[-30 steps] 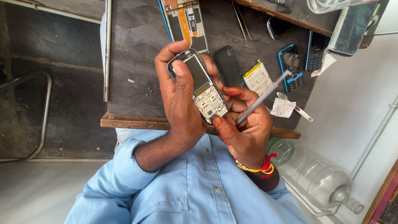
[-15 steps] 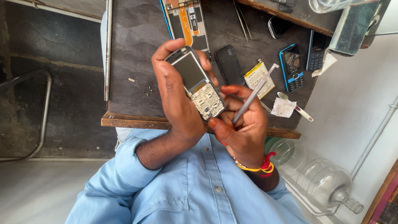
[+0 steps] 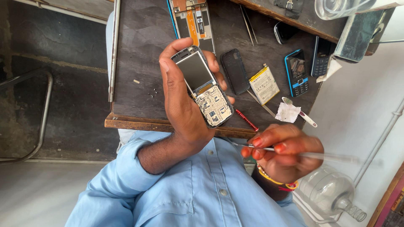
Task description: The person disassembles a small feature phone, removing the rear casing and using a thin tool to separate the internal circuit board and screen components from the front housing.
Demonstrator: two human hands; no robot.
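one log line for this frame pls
left hand: holds opened keypad phone | right hand: holds thin tool, clear of phone | desk: battery, back cover

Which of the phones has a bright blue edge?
The small keypad phone lying on the dark table, right of the yellow battery. The phone in the left hand is stripped open and grey; the next one is black.

Soft, bright daylight falls evenly over the dark wooden worktable, casting only faint shadows. Right of it the pale wall is nearly washed out. The thin metal tool below the table's right corner is smeared by motion blur, and straight edges bow toward the frame's borders.
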